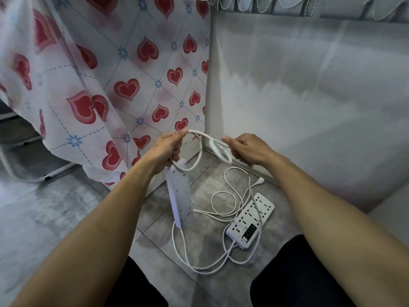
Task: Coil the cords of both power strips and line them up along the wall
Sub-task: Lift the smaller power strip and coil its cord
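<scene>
The narrow power strip dangles at 6 o'clock below your left hand, clamped on its cord; your right hand pinches a loop. You're mid-coil: next, gather the floor slack at 5 o'clock.

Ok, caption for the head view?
Both hands loop one strip's cord; second strip lies uncoiled on floor.
</scene>
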Motion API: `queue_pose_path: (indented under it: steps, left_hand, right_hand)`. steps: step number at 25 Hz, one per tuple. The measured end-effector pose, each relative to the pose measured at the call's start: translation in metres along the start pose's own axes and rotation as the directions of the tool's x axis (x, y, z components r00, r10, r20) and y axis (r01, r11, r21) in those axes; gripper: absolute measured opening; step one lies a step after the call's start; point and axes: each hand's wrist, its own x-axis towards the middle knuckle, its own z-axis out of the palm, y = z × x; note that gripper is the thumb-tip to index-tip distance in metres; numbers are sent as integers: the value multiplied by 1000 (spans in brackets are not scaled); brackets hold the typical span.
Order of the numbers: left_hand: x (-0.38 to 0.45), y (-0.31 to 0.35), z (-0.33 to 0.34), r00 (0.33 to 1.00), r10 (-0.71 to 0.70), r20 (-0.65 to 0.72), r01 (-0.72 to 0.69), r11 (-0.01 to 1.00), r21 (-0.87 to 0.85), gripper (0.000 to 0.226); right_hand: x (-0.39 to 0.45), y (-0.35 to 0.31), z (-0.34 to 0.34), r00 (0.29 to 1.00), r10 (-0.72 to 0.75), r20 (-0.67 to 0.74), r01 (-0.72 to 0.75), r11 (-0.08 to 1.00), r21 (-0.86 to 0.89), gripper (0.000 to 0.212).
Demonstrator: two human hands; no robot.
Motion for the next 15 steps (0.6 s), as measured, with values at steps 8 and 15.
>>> queue_pose_path:
  steps: [8,15]
  left_hand:
    - [-1,-4,-21,939,-68,-336,85,996,34,33]
    - [-4,-1,9,999,-12,-34,15,993,117,38]
  right_hand:
    - [-12,89,-10,854,514,-86,-520,852,-69,36]
    - [0,49,12,944,294,151,-314,940,130,68]
